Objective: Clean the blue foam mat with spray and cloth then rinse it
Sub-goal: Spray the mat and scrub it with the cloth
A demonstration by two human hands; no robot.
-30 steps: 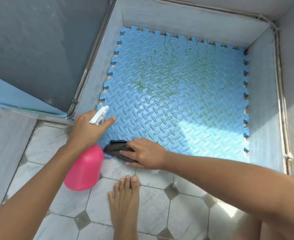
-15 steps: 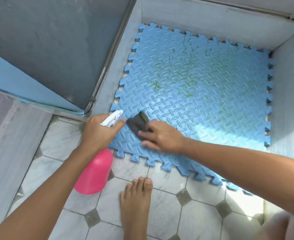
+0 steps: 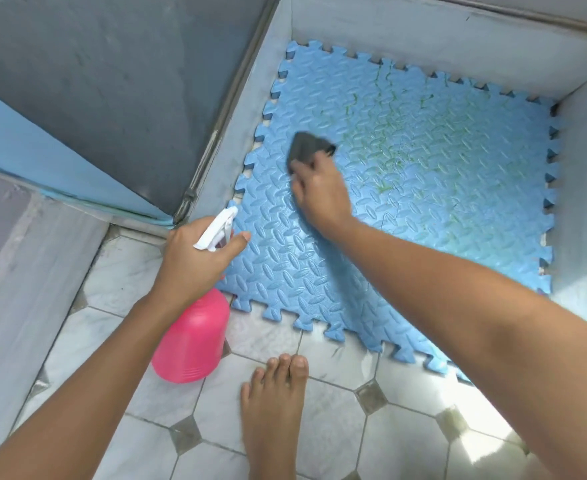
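**Cloth on the mat, sprayer gripped at its corner**

Head view: the blue foam mat (image 3: 423, 209) lies flat on the ground toward one o'clock in the frame. It sits in a corner between pale walls (image 3: 423, 36) that run along its nine, twelve and three o'clock sides. Its jigsaw edge at six o'clock reaches out over the tiled floor (image 3: 406, 427). Faint green marks (image 3: 385, 133) streak the mat's surface from the middle up toward twelve o'clock.

The right hand (image 3: 319, 192) reaches in from four o'clock and holds a dark cloth (image 3: 307, 148) against the mat, in the mat's ten o'clock part. Its fingers are bent down close together over the cloth's near edge. The cloth is blurred, and its far end sticks out past the fingertips toward twelve o'clock.

The left hand (image 3: 191, 261) comes in from seven o'clock and grips the neck of a pink spray bottle (image 3: 191, 344). The fingers wrap round it and the thumb lies stretched toward three o'clock. The white trigger head (image 3: 215, 228) points toward one o'clock, just over the mat's seven o'clock corner. The bottle's body hangs above the tiles, beside that corner.

A bare foot (image 3: 274, 410) stands on the tiles at six o'clock, near the mat's edge but apart from it.
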